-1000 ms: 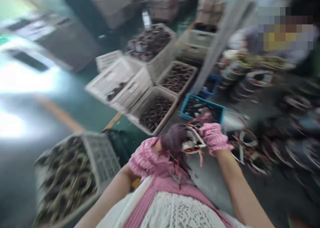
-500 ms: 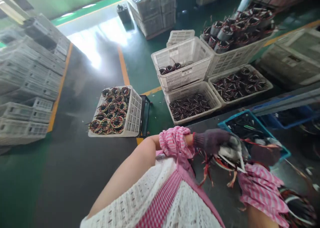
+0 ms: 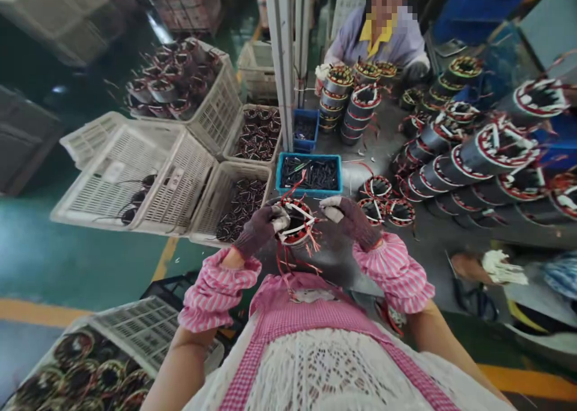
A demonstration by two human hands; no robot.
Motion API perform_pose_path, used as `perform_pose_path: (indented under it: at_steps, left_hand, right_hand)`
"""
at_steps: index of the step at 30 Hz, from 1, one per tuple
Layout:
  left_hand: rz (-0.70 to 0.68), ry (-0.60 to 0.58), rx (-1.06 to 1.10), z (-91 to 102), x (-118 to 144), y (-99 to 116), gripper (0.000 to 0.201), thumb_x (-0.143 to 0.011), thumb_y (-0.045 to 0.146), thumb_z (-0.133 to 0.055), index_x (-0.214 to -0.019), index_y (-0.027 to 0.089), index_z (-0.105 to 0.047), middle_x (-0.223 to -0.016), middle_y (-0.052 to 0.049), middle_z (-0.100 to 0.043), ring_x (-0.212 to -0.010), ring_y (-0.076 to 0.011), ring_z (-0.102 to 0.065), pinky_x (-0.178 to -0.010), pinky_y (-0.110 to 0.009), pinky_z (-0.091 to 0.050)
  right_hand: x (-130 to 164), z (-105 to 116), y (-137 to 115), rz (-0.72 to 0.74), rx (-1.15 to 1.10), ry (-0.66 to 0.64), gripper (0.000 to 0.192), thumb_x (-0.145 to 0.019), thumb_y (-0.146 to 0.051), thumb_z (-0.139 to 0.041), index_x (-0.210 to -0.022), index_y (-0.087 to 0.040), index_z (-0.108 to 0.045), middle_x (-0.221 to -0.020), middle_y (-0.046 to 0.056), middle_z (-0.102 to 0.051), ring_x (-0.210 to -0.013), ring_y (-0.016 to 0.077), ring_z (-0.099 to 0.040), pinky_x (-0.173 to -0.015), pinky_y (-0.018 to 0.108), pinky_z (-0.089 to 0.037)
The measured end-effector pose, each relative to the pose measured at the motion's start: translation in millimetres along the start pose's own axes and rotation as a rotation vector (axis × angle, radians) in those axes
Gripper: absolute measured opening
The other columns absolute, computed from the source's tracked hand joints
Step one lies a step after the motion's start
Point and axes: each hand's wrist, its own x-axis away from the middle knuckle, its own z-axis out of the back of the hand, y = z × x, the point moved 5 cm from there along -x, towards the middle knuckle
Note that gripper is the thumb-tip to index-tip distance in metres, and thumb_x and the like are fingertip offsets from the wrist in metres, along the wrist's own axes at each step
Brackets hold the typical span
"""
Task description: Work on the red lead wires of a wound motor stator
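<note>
— Head view first: what have your hands got?

— Both of mine are gloved, with pink striped sleeve covers; my left hand (image 3: 259, 229) grips the left side of a wound stator (image 3: 295, 223), fingers curled on its rim; my right hand (image 3: 354, 219) is just beside its right side, fingers bent toward it, though I cannot tell whether it actually clasps the ring or only touches it.

— Where is that stator?

— Held up in front of my apron, above the grey bench (image 3: 419, 237); its red and white leads hang loose below it; the blue tray (image 3: 309, 174) of dark small parts lies just beyond it.

— What lies around?

— Flat stators (image 3: 386, 202) rest on the bench near my right hand; stacked ones run off to the right; white crates (image 3: 135, 179) sit on the green floor to my left, several holding more stators; a co-worker (image 3: 383, 38) sits across the bench with stacks close by; another person's gloved hand (image 3: 498, 267) rests at the right edge.
</note>
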Motion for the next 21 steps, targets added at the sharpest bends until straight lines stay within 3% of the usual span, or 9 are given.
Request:
perform_pose_path:
  at_steps: [4, 9, 13, 17, 21]
  left_hand:
    - [0.002, 0.022, 0.016, -1.6, -1, -4, 0.029, -0.072, 0.048, -0.085, -0.076, 0.021, -0.076, -0.082, -0.005, -0.074, -0.081, -0.0233, -0.067, -0.080, -0.036, -0.058]
    - [-0.001, 0.074, 0.050, -1.7, -2, -3, 0.028, -0.067, 0.044, -0.084, -0.074, 0.022, -0.070, -0.079, -0.002, -0.069, -0.078, -0.0213, -0.063, -0.080, -0.036, -0.059]
    - [-0.009, 0.071, 0.010, -3.7, -1, -1, 0.028, -0.068, 0.045, -0.082, -0.074, 0.022, -0.068, -0.078, -0.002, -0.067, -0.077, -0.0206, -0.062, -0.084, -0.037, -0.061]
    - [-0.060, 0.113, -0.036, -2.4, -1, -2, 0.027, -0.072, 0.046, -0.080, -0.073, 0.023, -0.067, -0.081, -0.003, -0.067, -0.083, -0.0224, -0.064, -0.088, -0.038, -0.061]
    - [-0.070, 0.120, -0.035, -2.6, -1, -8, 0.026, -0.071, 0.046, -0.079, -0.077, 0.022, -0.071, -0.083, -0.005, -0.068, -0.085, -0.0244, -0.066, -0.092, -0.042, -0.062]
  right_hand:
    - [23, 3, -17, 0.068, 0.028, -0.061, 0.033, -0.119, -0.050, -0.065, -0.133, -0.029, -0.086, -0.123, 0.009, -0.091, -0.114, 0.0286, -0.087, -0.107, 0.049, -0.073]
    - [37, -4, -31, 0.154, 0.203, 0.060, 0.034, -0.122, -0.044, -0.059, -0.141, -0.028, -0.083, -0.131, 0.012, -0.089, -0.124, 0.0322, -0.085, -0.113, 0.052, -0.071]
    - [40, -15, -26, 0.156, 0.215, -0.022, 0.037, -0.124, -0.044, -0.057, -0.149, -0.031, -0.081, -0.139, 0.011, -0.087, -0.131, 0.0326, -0.084, -0.119, 0.055, -0.069]
    - [34, -17, -17, 0.146, 0.155, 0.038, 0.040, -0.124, -0.045, -0.053, -0.147, -0.031, -0.082, -0.142, 0.012, -0.086, -0.137, 0.0343, -0.082, -0.126, 0.060, -0.066]
    - [31, -10, -23, 0.183, 0.090, -0.041, 0.039, -0.125, -0.046, -0.053, -0.148, -0.030, -0.081, -0.141, 0.010, -0.087, -0.134, 0.0300, -0.083, -0.124, 0.054, -0.069]
